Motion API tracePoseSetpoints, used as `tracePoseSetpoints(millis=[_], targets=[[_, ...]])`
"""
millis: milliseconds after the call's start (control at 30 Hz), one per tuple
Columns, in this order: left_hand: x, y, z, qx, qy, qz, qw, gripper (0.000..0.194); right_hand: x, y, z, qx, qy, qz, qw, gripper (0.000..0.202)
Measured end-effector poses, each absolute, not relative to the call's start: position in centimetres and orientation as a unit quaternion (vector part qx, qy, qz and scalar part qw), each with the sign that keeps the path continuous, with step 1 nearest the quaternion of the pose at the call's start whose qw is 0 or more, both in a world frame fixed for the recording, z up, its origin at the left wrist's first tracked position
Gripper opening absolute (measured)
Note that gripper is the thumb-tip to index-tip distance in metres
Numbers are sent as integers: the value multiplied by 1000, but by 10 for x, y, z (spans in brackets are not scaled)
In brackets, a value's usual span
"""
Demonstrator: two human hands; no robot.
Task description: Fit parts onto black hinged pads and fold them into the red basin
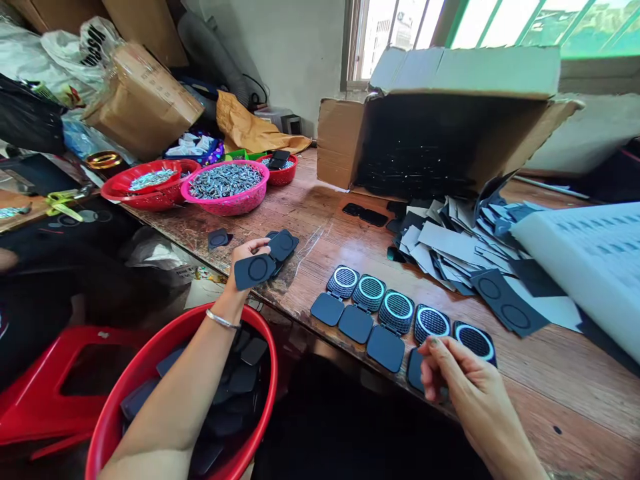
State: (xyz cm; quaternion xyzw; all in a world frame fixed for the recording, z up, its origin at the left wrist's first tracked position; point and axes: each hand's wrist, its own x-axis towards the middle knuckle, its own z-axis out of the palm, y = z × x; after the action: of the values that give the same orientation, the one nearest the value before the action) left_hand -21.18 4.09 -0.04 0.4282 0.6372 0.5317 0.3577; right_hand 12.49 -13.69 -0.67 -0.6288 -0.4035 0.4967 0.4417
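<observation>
My left hand [243, 259] grips a dark folding pad [256, 269] with ring marks, over a small stack of similar pads [289, 257] by the table edge. My right hand [460, 370], fingers curled together, is over the right end of a row of black folding units; whatever is between its fingertips cannot be made out. Several units show textured squares with pale rings [399, 308] and flat dark panels [385, 349] folded out toward me. The right hand partly hides the last two units.
A red tub [273, 373] of dark pieces stands below my left arm. Pink basket [225, 210] and red basket [120, 190] hold small metal parts. Behind are an open cardboard box [340, 143], a pile of cards [453, 243] and a white block [585, 247]. A person sits at the left.
</observation>
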Motion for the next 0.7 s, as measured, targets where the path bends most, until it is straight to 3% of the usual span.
tracePoseSetpoints(millis=[100, 267, 533, 700], targets=[[-224, 53, -7, 424, 651, 535, 333, 32, 121, -138, -12, -624, -429, 499, 421, 52], [-193, 35, -7, 439, 626, 578, 286, 39, 104, -139, -10, -615, -508, 415, 437, 37], [-59, -42, -18, 485, 495, 554, 462, 31, 60, -128, 2, -528, -566, 417, 476, 16], [-41, -50, -19, 478, 501, 561, 453, 19, 61, -145, 12, -475, -653, 193, 558, 13]])
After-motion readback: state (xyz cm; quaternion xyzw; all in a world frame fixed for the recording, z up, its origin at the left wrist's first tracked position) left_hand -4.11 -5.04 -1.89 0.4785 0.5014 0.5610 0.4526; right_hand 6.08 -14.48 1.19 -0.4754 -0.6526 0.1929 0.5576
